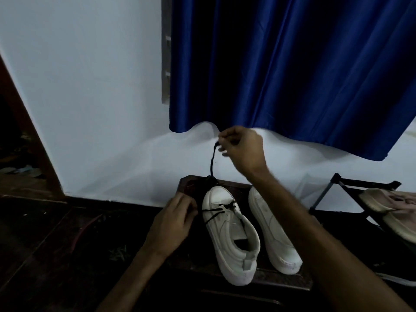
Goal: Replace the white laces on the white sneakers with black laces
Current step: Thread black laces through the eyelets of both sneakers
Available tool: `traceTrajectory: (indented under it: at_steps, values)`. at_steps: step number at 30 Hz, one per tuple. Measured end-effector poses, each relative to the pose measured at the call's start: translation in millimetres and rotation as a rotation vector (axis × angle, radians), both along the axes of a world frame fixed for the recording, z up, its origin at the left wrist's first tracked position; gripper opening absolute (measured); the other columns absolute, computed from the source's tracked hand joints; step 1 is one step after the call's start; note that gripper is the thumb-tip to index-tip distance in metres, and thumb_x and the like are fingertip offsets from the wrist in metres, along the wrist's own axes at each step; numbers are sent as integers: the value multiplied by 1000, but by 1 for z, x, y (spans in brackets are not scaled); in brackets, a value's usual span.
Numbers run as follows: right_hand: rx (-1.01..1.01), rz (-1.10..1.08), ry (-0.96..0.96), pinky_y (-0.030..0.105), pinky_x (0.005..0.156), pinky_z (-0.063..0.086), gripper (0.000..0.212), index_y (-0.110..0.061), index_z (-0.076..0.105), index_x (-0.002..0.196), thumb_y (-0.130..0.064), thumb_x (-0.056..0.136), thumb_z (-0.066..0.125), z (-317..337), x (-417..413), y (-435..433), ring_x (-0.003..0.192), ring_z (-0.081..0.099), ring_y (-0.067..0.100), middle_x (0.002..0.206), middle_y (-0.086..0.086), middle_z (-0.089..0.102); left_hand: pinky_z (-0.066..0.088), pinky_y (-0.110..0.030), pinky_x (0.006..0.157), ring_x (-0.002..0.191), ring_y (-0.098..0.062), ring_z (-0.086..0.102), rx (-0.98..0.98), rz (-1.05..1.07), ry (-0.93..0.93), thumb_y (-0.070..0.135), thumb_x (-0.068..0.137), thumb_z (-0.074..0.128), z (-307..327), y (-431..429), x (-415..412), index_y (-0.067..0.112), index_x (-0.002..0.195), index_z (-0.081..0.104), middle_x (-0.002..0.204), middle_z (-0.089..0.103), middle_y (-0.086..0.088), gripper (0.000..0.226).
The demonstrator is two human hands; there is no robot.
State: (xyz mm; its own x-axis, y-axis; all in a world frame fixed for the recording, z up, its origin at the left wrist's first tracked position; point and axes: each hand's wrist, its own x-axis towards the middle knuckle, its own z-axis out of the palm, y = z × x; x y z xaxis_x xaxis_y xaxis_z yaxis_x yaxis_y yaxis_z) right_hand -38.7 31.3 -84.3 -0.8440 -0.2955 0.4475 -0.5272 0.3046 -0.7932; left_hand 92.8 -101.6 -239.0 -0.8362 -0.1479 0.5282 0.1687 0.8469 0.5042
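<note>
1. The right hand [242, 149] is being held raised in front of the lower hem of the blue curtain [292, 64]. Its fingers are clenched around the upper end of the black lace [212, 158], grasping it.
2. The black lace is hanging from that hand down to the toe of the first sneaker [227, 235], where it is passing out of sight behind the toe cap. Further strands of the same lace are crossing the lowest eyelets of this sneaker.
3. The left hand [174, 219] is resting against the left side of the first sneaker, with its fingers curled toward the lace strands. Whether it is pinching the lace or only bracing the shoe cannot be told.
4. The first sneaker is lying on the dark wooden counter [188, 184], toe pointing toward the white wall [90, 86]. The upper eyelets are carrying no lace.
5. The second sneaker [272, 233] is lying just beside it on the right, tipped onto its side.
6. A dark rack [333, 188] is standing at the right edge, carrying a pale shoe [391, 203].
</note>
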Motion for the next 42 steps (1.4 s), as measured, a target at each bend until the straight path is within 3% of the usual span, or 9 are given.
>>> traceTrajectory:
  at_steps: [3, 5, 7, 11, 14, 18, 23, 32, 42]
  values:
    - [112, 46, -47, 29, 63, 57, 5, -12, 69, 81, -10, 81, 74, -23, 10, 16, 66, 70, 10, 75, -1, 74, 46, -18, 81, 94, -4, 56, 348, 74, 207, 12, 97, 55, 28, 6, -10, 18, 110, 62, 105, 58, 9, 16]
    - [156, 130, -64, 31, 69, 57, 7, -16, 71, 78, -15, 78, 78, -32, 16, 26, 74, 70, 10, 77, -5, 74, 43, -11, 89, 105, 0, 58, 587, -53, 159, 13, 101, 49, 52, 13, -21, 16, 121, 62, 115, 63, 10, 25]
    - [146, 175, -79, 34, 77, 56, 8, -19, 72, 78, -22, 76, 80, -38, 21, 33, 78, 68, 10, 81, -6, 72, 45, -19, 98, 111, -4, 61, 750, -235, 34, 17, 103, 47, 68, 22, -32, 16, 121, 65, 117, 68, 8, 26]
    - [142, 89, -10, 20, 74, 48, 12, -24, 73, 74, -30, 71, 83, -46, 26, 44, 77, 61, 5, 83, -10, 66, 54, -39, 91, 92, -18, 71, 845, -288, -88, 28, 92, 61, 70, 34, -47, 28, 101, 72, 96, 75, 3, 15]
    - [126, 68, -25, 11, 64, 44, 13, -18, 75, 75, -25, 70, 85, -53, 30, 52, 69, 60, 4, 82, -6, 67, 57, -37, 83, 82, -21, 72, 862, -251, -125, 29, 85, 70, 63, 36, -48, 32, 87, 77, 86, 76, -1, 8]
    - [149, 51, -51, 11, 66, 44, 9, -15, 76, 89, -20, 81, 76, -63, 34, 66, 68, 62, -4, 85, -6, 71, 56, -31, 74, 70, -14, 68, 974, -226, -175, 4, 87, 69, 54, 41, -42, 19, 74, 76, 73, 74, -7, 22]
    - [546, 122, -247, 30, 85, 53, 36, -27, 68, 107, -51, 81, 69, -72, 47, 91, 88, 65, 2, 95, -10, 71, 52, -29, 59, 62, -10, 62, 851, -62, -193, 11, 88, 68, 40, 48, -42, 13, 82, 71, 73, 69, -3, 7]
    - [580, 1, -183, 36, 73, 47, 32, -2, 71, 89, -28, 97, 53, -82, 53, 103, 78, 66, 25, 78, 14, 71, 58, -35, 73, 73, -5, 69, 550, -36, -377, 45, 64, 61, 30, 66, -43, 26, 75, 74, 72, 72, 11, 25]
    - [563, -28, -202, 29, 65, 41, 25, -3, 71, 87, -15, 96, 51, -82, 54, 102, 71, 62, 20, 76, 12, 70, 55, -27, 73, 81, -9, 69, 406, 69, -390, 37, 79, 69, 36, 80, -52, 27, 81, 76, 80, 74, 9, 12]
